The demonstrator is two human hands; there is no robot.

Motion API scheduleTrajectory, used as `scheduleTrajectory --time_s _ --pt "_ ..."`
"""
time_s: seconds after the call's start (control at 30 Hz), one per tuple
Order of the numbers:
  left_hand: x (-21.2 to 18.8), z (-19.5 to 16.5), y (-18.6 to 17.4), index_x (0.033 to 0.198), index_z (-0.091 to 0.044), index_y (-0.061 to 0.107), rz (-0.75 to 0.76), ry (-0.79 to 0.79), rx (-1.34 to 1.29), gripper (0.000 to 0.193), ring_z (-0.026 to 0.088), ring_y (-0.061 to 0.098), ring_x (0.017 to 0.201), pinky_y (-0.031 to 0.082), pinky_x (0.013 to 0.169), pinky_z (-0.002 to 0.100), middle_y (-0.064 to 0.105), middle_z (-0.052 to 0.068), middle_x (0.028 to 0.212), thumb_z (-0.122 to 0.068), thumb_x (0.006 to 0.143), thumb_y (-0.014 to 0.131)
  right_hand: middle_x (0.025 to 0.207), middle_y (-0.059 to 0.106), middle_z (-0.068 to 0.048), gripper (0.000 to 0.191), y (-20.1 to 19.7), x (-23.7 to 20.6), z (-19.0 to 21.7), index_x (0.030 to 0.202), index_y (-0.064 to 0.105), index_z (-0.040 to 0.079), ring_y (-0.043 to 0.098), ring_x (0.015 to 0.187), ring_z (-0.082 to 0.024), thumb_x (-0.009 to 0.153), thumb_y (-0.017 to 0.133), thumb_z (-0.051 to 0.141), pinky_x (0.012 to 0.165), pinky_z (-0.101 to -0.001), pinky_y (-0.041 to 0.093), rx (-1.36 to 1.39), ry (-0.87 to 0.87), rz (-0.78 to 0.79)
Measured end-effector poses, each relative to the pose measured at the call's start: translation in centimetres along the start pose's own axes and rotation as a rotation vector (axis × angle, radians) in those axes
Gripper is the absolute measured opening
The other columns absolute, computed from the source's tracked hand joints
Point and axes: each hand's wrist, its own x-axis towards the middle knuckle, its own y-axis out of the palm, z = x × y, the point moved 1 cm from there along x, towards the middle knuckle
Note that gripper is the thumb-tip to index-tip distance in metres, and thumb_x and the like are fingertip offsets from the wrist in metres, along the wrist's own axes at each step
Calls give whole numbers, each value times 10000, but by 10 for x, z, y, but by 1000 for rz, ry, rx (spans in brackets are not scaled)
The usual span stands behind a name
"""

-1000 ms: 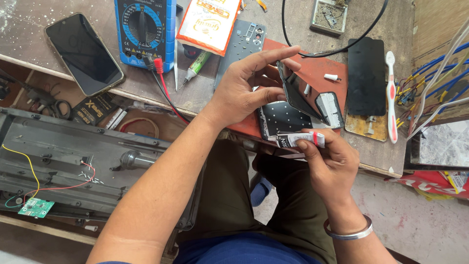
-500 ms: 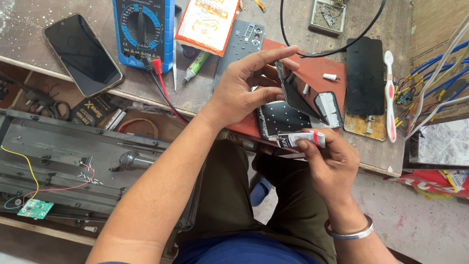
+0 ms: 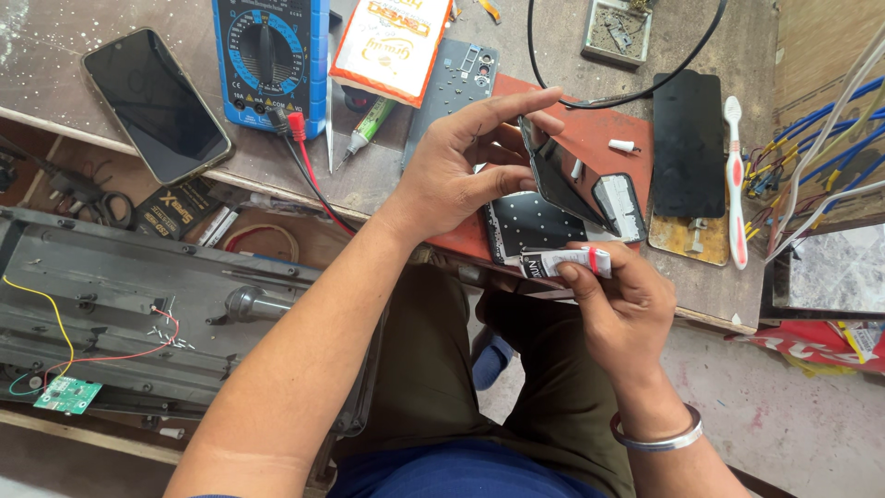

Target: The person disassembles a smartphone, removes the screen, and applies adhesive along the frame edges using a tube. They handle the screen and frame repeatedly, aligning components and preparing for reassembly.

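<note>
1. The phone screen panel (image 3: 562,180), dark and glossy, sits just right of frame centre, tilted up off the opened phone body (image 3: 539,224), likely for access beneath.
2. The left hand (image 3: 456,171) pinches its top edge between thumb and fingers.
3. The right hand (image 3: 627,309) grips a small glue tube (image 3: 564,264) just below, nozzle seemingly towards the gap.
4. A blue multimeter (image 3: 269,57) lies upper left.

Bench crowded: multimeter (image 3: 270,57) and black cable (image 3: 636,92) hem the red mat (image 3: 604,124).
</note>
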Motion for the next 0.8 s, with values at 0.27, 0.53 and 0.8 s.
scheduleTrajectory --time_s 0.27,0.53,0.8 --pt "0 -1 0 1553 -119 512 8 0 -34 632 61 654 1002 620 921 232 651 19 1334 4 998 786 993 725 -55 159 -4 -2 -1 1139 693 -46 667 895 -80 989 727 -6 812 -226 558 26 19 -11" --pt "0 -1 2 1569 -123 514 -2 -5 -24 653 60 655 1002 624 919 233 653 24 1342 23 991 780 982 726 -59 144 -4 -1 2 1122 698 -42 668 885 -81 988 735 -4 801 -221 552 12 -1 -7" --pt "1 -2 2 1567 -123 516 0 7 0 656 60 651 980 623 919 233 664 28 1332 25 987 786 982 725 -56 148 -6 0 4 1120 700 -40 661 886 -80 984 736 7 800 -224 551 -15 11 -24"
